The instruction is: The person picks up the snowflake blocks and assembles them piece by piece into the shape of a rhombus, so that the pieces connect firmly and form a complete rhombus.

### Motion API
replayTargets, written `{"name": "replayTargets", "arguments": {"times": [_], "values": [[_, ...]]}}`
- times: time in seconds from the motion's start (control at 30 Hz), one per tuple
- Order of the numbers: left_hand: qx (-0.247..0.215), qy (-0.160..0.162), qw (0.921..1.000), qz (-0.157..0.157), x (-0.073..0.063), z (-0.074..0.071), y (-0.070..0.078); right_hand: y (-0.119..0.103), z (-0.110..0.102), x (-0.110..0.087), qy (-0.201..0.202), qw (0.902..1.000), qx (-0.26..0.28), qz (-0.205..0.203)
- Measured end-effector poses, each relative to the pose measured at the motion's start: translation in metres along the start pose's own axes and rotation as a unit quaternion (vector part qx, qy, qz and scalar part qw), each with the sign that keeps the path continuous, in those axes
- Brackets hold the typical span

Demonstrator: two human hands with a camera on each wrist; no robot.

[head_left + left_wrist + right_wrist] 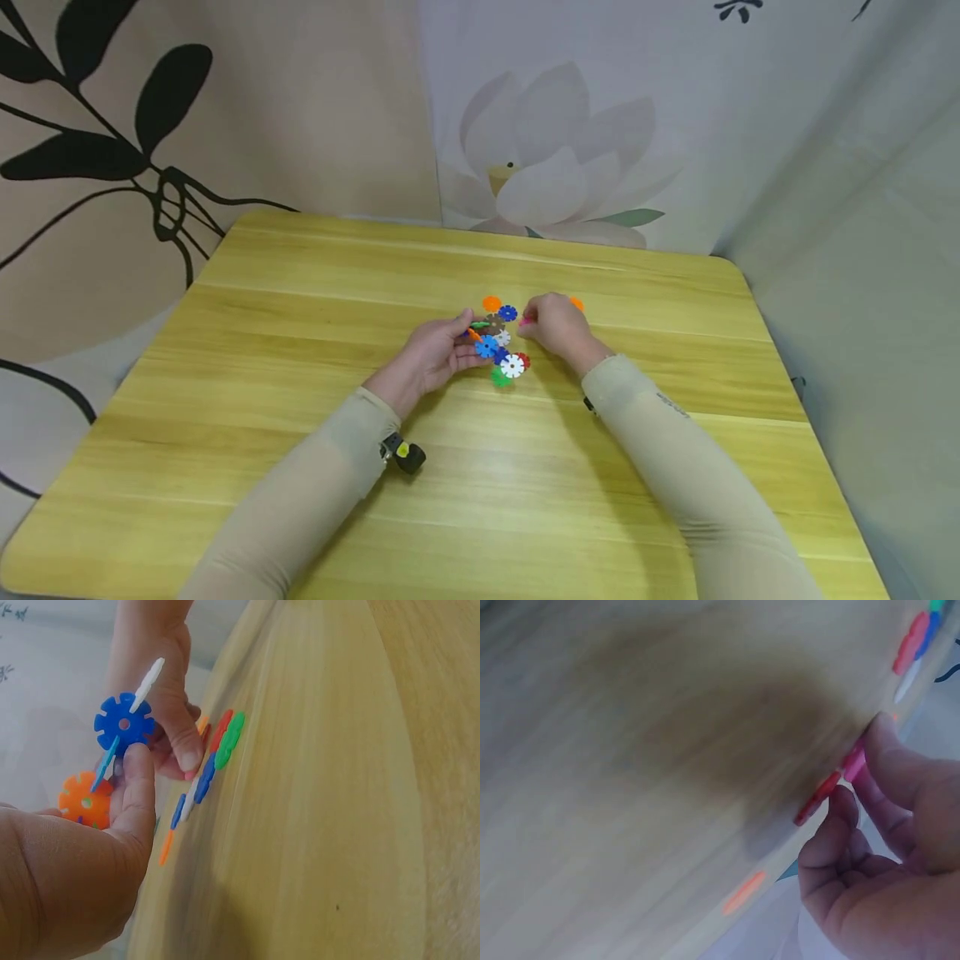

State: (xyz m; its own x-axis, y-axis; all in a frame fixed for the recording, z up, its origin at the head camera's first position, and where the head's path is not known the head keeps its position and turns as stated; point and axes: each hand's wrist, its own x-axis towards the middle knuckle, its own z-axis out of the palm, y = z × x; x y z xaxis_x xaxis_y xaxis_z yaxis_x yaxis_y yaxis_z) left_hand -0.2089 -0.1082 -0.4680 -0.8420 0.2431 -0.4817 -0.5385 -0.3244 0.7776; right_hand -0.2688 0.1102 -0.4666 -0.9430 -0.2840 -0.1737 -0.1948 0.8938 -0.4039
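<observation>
My left hand [435, 354] is palm up, holding a cluster of notched plastic discs joined edge to edge. In the left wrist view this cluster has a blue disc [107, 729], a white disc [148, 686], a light blue disc [103, 766] and an orange disc [73, 804]. My right hand [558, 327] is low over the table, its thumb and fingers pinching a pink disc [855, 759]. A red disc [817, 799] lies by its fingertips. The palm hides part of the cluster.
Loose discs lie on the wooden table [300, 292] between and beyond the hands: a green one [500, 380], a white one [506, 369], a red one [527, 361] and an orange one [492, 302]. Another orange disc [577, 303] is behind the right hand. Curtains [337, 108] stand behind.
</observation>
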Motion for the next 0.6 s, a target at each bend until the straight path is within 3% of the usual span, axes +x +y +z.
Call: {"name": "replayTargets", "arguments": {"times": [0.23,0.47,0.6], "values": [[0.000,-0.007,1.0000,-0.002,0.001,0.004,-0.001,0.009,-0.003,-0.020,0.037,0.9958,0.084,-0.007],[-0.002,-0.005,0.9999,-0.009,0.000,0.010,-0.001,0.007,-0.007,-0.050,0.093,0.9719,0.214,-0.031],[-0.006,-0.006,0.9999,-0.009,-0.001,0.014,0.000,0.003,-0.007,-0.058,0.114,0.9577,0.261,-0.042]]}}
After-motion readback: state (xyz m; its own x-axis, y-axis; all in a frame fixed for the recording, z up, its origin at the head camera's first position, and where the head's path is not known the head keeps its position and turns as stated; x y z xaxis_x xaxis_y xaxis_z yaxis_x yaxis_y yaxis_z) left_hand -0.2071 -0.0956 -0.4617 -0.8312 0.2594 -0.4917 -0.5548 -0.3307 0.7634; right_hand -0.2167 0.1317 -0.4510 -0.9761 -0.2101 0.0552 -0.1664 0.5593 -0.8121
